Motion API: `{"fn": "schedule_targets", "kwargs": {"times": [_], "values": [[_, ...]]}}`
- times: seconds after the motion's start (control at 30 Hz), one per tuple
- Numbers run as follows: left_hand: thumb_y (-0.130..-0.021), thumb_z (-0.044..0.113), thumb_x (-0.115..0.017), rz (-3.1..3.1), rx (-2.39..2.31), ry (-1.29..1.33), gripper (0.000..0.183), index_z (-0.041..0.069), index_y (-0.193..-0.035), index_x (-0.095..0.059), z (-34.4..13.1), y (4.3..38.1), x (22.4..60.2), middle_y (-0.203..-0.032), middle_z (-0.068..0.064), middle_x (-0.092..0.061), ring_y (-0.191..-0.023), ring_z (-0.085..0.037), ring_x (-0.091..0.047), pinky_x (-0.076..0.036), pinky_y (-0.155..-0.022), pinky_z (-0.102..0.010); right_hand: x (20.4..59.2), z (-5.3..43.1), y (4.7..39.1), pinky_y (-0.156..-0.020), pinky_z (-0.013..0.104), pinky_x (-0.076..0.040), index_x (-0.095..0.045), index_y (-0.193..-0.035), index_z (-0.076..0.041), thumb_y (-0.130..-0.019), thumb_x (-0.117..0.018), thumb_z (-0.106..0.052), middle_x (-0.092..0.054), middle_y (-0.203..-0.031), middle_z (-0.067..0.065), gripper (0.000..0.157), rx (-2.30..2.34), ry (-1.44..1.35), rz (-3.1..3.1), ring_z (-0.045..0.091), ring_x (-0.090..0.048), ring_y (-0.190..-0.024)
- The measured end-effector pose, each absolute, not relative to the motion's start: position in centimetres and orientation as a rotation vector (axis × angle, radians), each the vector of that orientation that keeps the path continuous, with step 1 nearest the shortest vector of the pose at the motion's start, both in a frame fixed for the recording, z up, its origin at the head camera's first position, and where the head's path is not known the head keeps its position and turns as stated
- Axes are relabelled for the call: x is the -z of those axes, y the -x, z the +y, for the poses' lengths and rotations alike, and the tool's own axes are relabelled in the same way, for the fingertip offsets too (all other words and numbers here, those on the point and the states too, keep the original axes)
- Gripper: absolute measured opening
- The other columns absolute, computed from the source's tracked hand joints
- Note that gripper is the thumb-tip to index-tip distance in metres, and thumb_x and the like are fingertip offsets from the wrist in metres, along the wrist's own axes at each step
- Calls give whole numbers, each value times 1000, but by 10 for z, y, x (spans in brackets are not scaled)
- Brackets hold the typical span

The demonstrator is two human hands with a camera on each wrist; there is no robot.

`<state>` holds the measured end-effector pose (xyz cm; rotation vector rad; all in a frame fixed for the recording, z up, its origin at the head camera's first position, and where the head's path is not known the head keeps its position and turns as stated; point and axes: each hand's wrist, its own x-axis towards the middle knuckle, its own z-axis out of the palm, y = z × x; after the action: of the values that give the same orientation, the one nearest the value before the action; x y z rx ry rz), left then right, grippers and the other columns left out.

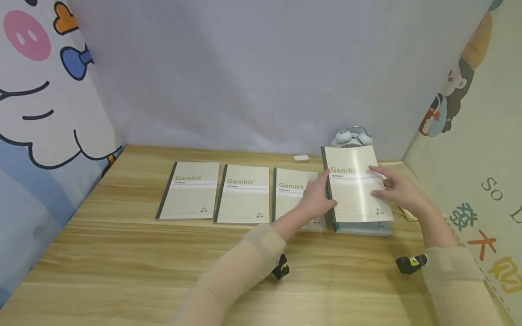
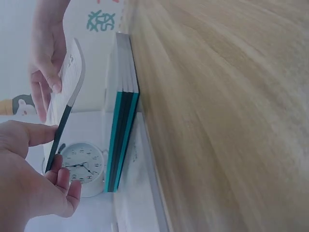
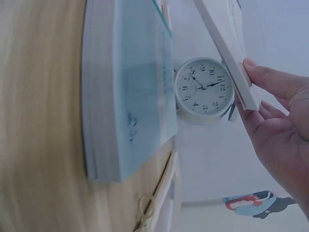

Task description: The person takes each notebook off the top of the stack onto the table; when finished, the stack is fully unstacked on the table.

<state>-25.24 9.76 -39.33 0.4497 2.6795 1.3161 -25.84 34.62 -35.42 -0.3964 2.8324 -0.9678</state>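
Observation:
A cream notebook point(image 1: 355, 199) marked "Gambit" is held up by both hands, apart from a stack of blue-green notebooks point(image 3: 145, 92) below it. My left hand point(image 1: 317, 198) pinches its dark spine between thumb and fingers, as the left wrist view shows. On the opposite edge, my right hand point(image 1: 401, 188) grips it with the thumb on the cover and fingers underneath. Teal and dark spines point(image 2: 120, 140) of the stack face left. To the left lie three more cream notebooks in a row: the far left one point(image 1: 191, 194), the middle one point(image 1: 244, 199) and the nearest point(image 1: 290, 203), partly covered by my left hand.
Behind the held notebook stands a white twin-bell alarm clock point(image 1: 351, 138). A small white block point(image 1: 301, 158) lies near the table's back edge. Right of the stack, a pale-edged item with a cord point(image 3: 157, 203) is partly hidden. Fabric walls border the wooden table point(image 1: 163, 258).

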Motion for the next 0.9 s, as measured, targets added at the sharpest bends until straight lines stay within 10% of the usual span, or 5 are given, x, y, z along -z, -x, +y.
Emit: {"fn": "schedule_targets", "kwargs": {"times": [0.3,0.6,0.9], "values": [[-80,17,-74,2686,-1424,-522,91,14,-152,-17,72,250,370,-132,-10,-53,-117,-23,-47,-47,-92,-33,330,328,259,-97,57,-39,-30,-149,-14,-86,-69,-30,-21,-153,22,76,1045,423,2844,56,-33,-127],[-81,23,-74,2691,-1437,-579,89,22,-152,-20,37,244,344,-121,-11,-54,-109,-23,-48,-49,-73,-29,305,300,252,-73,10,-45,-39,-145,-19,-84,-72,-27,-38,-143,13,71,1110,424,2874,36,-49,-122],[-81,25,-73,2743,-1418,-651,86,21,-151,-24,-5,238,327,-111,-7,-51,-89,-17,-47,-43,-71,-29,291,267,248,-72,17,-50,-42,-143,-23,-82,-75,-28,-44,-131,7,70,1059,559,2944,27,-63,-94]]}}
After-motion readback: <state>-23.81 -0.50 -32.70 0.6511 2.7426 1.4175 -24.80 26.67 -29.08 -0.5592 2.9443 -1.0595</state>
